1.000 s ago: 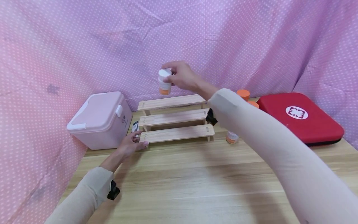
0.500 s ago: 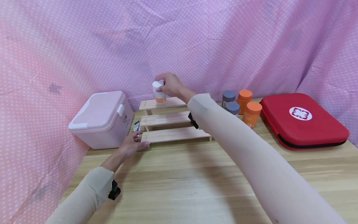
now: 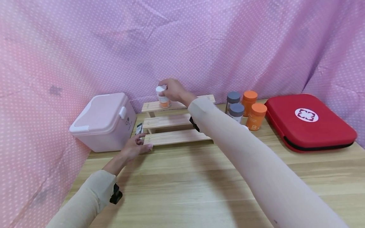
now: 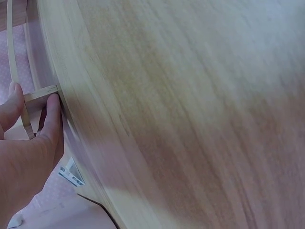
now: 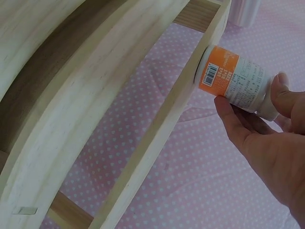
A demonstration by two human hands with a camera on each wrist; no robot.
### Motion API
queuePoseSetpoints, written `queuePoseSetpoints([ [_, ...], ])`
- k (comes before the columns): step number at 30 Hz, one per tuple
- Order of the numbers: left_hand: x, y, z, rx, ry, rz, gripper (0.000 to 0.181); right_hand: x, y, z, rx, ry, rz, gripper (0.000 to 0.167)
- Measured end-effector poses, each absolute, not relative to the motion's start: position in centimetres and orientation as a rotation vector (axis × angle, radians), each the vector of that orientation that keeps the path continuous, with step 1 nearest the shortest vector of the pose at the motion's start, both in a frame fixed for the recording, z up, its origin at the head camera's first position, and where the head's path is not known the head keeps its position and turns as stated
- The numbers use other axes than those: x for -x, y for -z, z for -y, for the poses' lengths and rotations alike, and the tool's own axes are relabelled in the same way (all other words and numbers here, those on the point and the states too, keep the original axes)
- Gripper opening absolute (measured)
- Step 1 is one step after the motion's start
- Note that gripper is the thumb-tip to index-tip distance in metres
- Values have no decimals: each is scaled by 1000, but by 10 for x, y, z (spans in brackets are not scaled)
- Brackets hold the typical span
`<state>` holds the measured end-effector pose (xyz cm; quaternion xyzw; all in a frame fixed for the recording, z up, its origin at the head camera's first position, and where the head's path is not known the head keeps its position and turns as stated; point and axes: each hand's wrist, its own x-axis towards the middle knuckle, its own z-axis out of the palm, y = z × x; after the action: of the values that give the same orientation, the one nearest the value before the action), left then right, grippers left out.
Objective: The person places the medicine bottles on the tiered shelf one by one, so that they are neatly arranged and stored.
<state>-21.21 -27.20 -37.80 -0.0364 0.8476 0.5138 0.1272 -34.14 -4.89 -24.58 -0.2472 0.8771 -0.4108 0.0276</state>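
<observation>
A white pill bottle (image 3: 163, 98) with an orange band sits upright on the top tier of a three-step wooden shelf (image 3: 175, 138), near its left end. My right hand (image 3: 175, 91) holds the bottle by its upper part, thumb on one side and fingers on the other. In the right wrist view, the base of the bottle (image 5: 233, 78) meets the top board, and its barcode shows. At the lowest tier's left end, my left hand (image 3: 133, 149) grips the board. The left wrist view has the thumb and fingers of that hand (image 4: 33, 152) around the shelf's corner.
Grey-capped bottles (image 3: 236, 110) and orange bottles (image 3: 255, 117) stand right of the shelf; a white cap shows partly behind my right sleeve. Further right lies a red first-aid case (image 3: 310, 123). A pale pink box (image 3: 102, 123) and a small carton (image 3: 139, 128) are at left.
My right hand has lowered the white bottle from above the shelf and slightly left, onto the top tier. The left hand has stayed at the lowest tier's left end.
</observation>
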Motion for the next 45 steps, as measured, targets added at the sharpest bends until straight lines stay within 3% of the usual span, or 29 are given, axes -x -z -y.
queuePoseSetpoints([
  [5, 212, 379, 272, 102, -1493, -2467, 76, 340, 246, 48, 773, 1254, -2721, 39],
  [12, 212, 378, 272, 97, -1439, -2501, 78, 340, 239, 43, 761, 1162, -2736, 66],
  [18, 213, 379, 274, 105, -1421, -2510, 78, 335, 225, 22, 840, 1021, -2809, 76],
  [28, 214, 379, 275, 105, -1424, -2502, 78, 316, 212, -59, 966, 1093, -2801, 74],
  [45, 216, 379, 275, 77, -1506, -2460, 75, 253, 241, -163, 938, 1220, -2847, 67],
])
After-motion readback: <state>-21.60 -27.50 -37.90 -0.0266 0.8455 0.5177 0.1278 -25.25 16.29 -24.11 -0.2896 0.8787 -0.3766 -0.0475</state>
